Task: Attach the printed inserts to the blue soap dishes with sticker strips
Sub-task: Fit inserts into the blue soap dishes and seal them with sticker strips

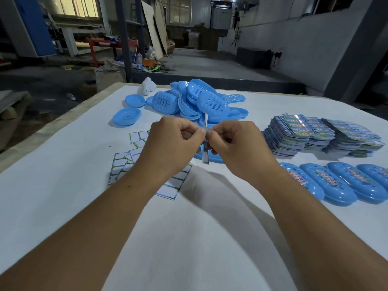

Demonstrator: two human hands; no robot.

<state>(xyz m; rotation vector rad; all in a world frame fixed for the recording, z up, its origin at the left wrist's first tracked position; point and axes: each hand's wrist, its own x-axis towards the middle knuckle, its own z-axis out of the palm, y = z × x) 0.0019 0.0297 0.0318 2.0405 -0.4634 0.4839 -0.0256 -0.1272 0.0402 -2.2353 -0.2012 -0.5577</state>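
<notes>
A narrow sticker strip [205,141] is pinched edge-on between left hand [172,143] and right hand [237,145], fingers curled tight on it. Loose blue soap dishes [189,99] are heaped at 12 o'clock; printed inserts [319,135] stacked at 2 o'clock; finished dishes [336,183] rowed at 3 o'clock.

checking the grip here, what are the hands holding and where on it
Both hands pinch one narrow sticker strip near its middle: the left hand from the left side, the right hand from the right. Its two ends stick out above and below the fingertips.
</notes>
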